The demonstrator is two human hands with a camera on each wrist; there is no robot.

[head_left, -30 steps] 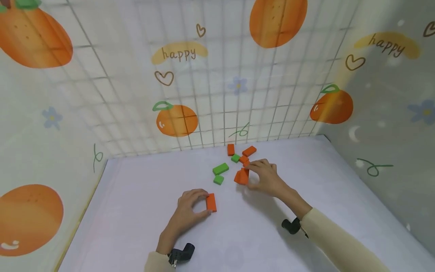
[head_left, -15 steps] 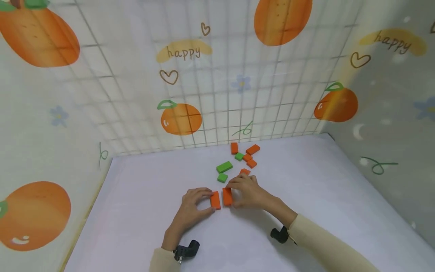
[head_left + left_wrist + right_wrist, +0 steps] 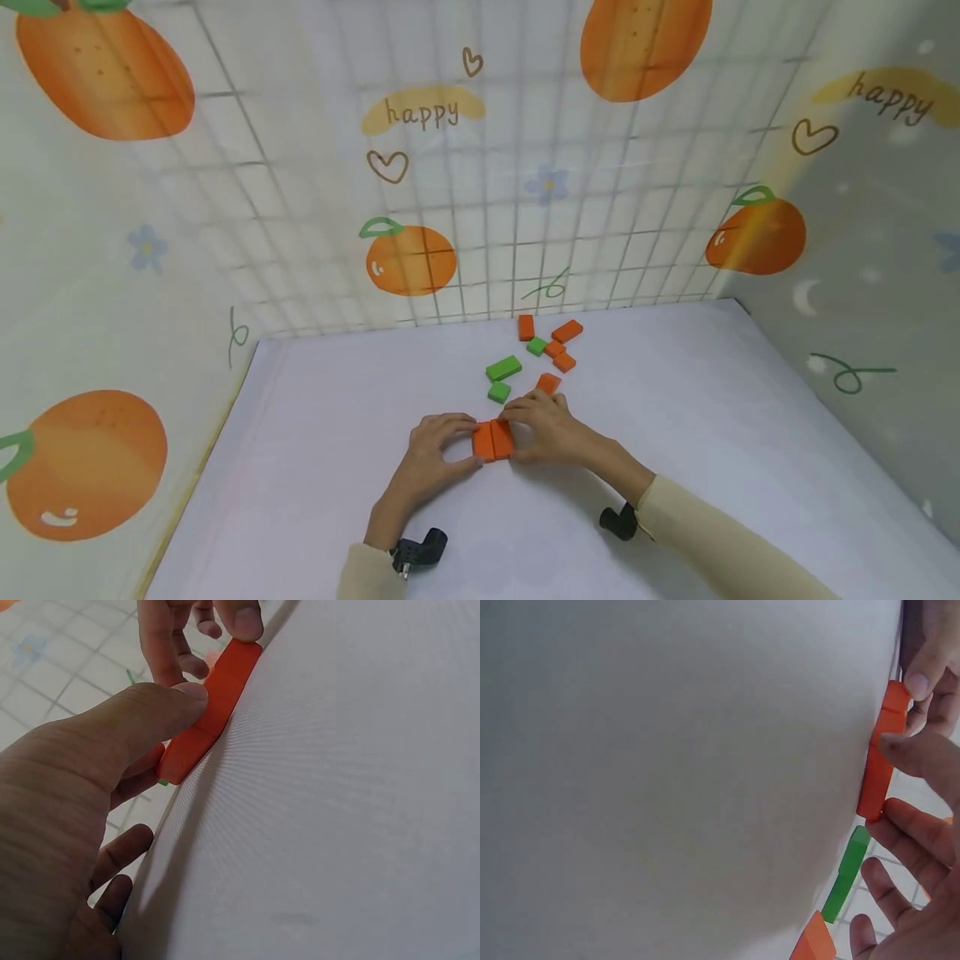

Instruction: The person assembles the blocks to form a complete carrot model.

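Right orange block [image 3: 502, 438] is now touching left orange block [image 3: 483, 442]; gap gone. Left hand [image 3: 431, 454] is pinching the left one, right hand [image 3: 545, 429] the right, on tabletop [image 3: 712, 417]. Green blocks [image 3: 503, 367] are lying just behind the pair.

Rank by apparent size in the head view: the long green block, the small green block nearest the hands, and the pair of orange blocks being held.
1. pair of orange blocks
2. long green block
3. small green block

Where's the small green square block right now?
In the head view the small green square block lies on the table just beyond the right hand, beside the long green block.
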